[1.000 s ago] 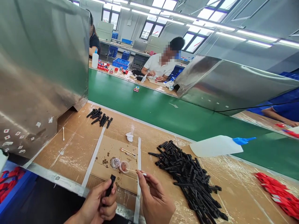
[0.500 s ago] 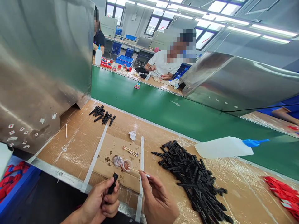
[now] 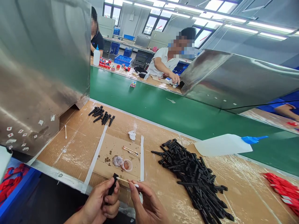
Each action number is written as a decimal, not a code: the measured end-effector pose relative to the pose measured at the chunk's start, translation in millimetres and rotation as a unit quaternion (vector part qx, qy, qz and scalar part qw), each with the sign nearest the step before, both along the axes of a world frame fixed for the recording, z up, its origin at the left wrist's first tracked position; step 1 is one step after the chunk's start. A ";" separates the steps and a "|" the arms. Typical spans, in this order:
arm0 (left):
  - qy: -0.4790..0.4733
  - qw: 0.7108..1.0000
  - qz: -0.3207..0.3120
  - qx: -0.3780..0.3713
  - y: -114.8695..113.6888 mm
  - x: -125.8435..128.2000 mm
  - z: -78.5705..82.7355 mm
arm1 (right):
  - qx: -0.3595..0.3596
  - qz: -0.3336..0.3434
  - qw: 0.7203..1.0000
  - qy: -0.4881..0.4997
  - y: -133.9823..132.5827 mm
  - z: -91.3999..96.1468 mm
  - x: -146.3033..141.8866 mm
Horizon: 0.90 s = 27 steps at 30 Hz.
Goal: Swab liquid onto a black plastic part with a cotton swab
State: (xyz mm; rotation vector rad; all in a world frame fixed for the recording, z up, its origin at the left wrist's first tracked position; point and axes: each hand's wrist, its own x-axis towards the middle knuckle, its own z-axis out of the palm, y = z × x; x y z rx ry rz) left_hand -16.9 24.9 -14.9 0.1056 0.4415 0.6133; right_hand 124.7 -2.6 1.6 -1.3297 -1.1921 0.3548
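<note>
A small black plastic part (image 3: 112,185) is held upright in the left hand (image 3: 99,205), fingers closed round its lower half, above the counter (image 3: 77,146) edge. It is judged light, rigid and easily pinched. A thin swab (image 3: 127,181), pinched closed in the right hand (image 3: 148,207), touches its top; the swab is judged fragile.
</note>
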 end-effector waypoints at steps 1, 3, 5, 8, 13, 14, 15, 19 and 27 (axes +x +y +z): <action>-0.003 1.000 0.002 -0.001 -0.2 0.0 -0.8 | -0.003 0.009 1.000 -0.006 0.9 -0.4 -0.2; -0.010 1.000 0.001 -0.002 -0.6 0.0 -2.6 | -0.004 0.023 1.000 -0.015 2.5 -0.5 -0.2; -0.016 1.000 -0.001 -0.003 -1.0 -0.2 -4.5 | 0.003 0.017 1.000 -0.016 3.9 -0.3 -0.3; -0.022 1.000 -0.002 -0.003 -1.0 -0.4 -6.6 | 0.013 0.009 1.000 -0.011 5.4 -0.6 -0.7; -0.033 0.999 -0.004 0.002 -0.5 -0.1 -8.8 | 0.024 0.025 0.999 0.006 6.0 -1.1 -4.8; -0.034 0.999 -0.004 0.001 -0.5 0.1 -9.4 | 0.026 0.022 0.999 0.016 5.8 -1.0 -6.4; -0.036 0.999 -0.006 0.000 -0.6 0.3 -9.9 | 0.027 0.016 0.999 0.026 5.7 -0.8 -8.1; -0.049 0.999 -0.012 0.003 -0.5 0.9 -12.5 | 0.023 -0.009 0.999 0.032 5.7 -1.2 -11.5; -0.033 0.999 -0.029 0.004 3.8 0.0 -5.3 | 0.030 -0.035 0.999 -0.026 6.6 3.3 -11.0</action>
